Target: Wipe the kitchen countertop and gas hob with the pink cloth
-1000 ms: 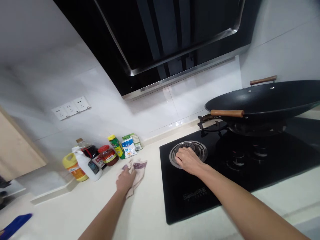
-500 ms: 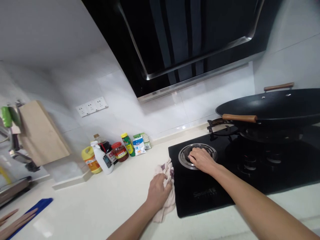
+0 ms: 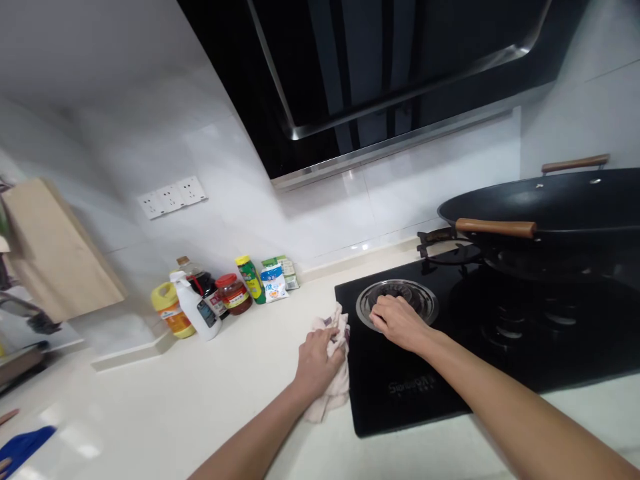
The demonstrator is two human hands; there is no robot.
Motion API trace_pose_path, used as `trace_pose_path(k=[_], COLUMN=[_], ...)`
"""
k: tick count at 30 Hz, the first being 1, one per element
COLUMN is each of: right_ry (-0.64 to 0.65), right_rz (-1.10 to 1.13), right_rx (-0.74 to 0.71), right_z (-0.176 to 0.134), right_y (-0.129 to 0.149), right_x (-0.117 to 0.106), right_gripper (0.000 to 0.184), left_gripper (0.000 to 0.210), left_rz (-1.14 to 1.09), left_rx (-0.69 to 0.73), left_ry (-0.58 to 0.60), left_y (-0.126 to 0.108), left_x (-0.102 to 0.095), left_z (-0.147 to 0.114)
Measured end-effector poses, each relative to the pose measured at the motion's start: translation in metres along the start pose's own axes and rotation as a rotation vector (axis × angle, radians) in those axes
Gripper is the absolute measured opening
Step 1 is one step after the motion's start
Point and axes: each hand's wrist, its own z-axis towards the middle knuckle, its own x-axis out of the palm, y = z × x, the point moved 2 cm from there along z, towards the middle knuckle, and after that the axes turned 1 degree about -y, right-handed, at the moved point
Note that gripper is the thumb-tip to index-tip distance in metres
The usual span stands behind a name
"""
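Note:
My left hand (image 3: 320, 363) is closed on a pale, crumpled cloth (image 3: 333, 400) with purple marks. The cloth lies on the counter along the left edge of the black glass hob (image 3: 400, 413). Over the left burner's shiny metal ring (image 3: 434, 303), my right hand (image 3: 400, 322) has its fingers curled down and pressed together. Whatever those fingers hold, if anything, is hidden beneath them. The dark centre of the burner shows just behind the knuckles.
A large black wok (image 3: 560, 207) with wooden handles covers the right burner. A pot stand (image 3: 435, 243) lies behind. Against the wall are a white spray bottle (image 3: 197, 307), jars and packets. Overhead hangs the range hood (image 3: 425, 143). Another person's fingers touch a blue cloth (image 3: 27, 448).
The view has turned a little to the right, so things at the left have slid outward. My right hand has shifted slightly on the burner ring; my left stays on the cloth.

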Motion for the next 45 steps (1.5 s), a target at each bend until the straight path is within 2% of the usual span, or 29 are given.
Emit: trace_pose_path(k=[10,13,16,19,22,30,34,37,41,45], right_ry=[0.025,0.028,0.028,0.026,0.024,0.007,-0.004,-0.01,-0.002,0.011], right_rz=[-0.014,-0.024,-0.03,-0.03,-0.025,-0.003,-0.004,-0.004,-0.001,-0.001], right_rx=[-0.007,-0.001,0.009,0.016,0.017,0.023,0.036,0.04,0.029,0.032], right_z=[0.001,0.002,0.002,0.002,0.002,0.0,-0.003,-0.005,-0.007,-0.006], right_y=[-0.001,-0.001,-0.001,-0.002,-0.003,-0.008,-0.012,-0.012,-0.01,-0.009], right_x=[-0.002,-0.003,-0.004,-0.005,-0.004,-0.003,-0.005,-0.007,-0.007,-0.006], right_gripper=[0.028,0.028,0.029,0.028,0.028,0.028,0.028,0.028,0.029,0.03], left_gripper=[0.043,0.044,0.043,0.041,0.037,0.024,0.021,0.02,0.018,0.023], left_rz=[0.077,0.092,0.109,0.12,0.12,0.081,0.0,-0.077,-0.067,0.024], left_rx=[-0.18,-0.202,-0.204,-0.194,-0.17,-0.041,0.053,0.101,0.099,0.008], left_ry=[0.015,0.011,-0.004,-0.026,-0.042,-0.058,-0.068,-0.074,-0.062,-0.041], left_y=[0.03,0.037,0.038,0.035,0.028,0.012,0.013,0.017,0.023,0.035], left_x=[0.026,0.03,0.031,0.03,0.025,0.005,-0.009,-0.017,-0.019,-0.015], left_z=[0.113,0.132,0.136,0.126,0.105,0.022,-0.019,-0.04,-0.041,-0.015])
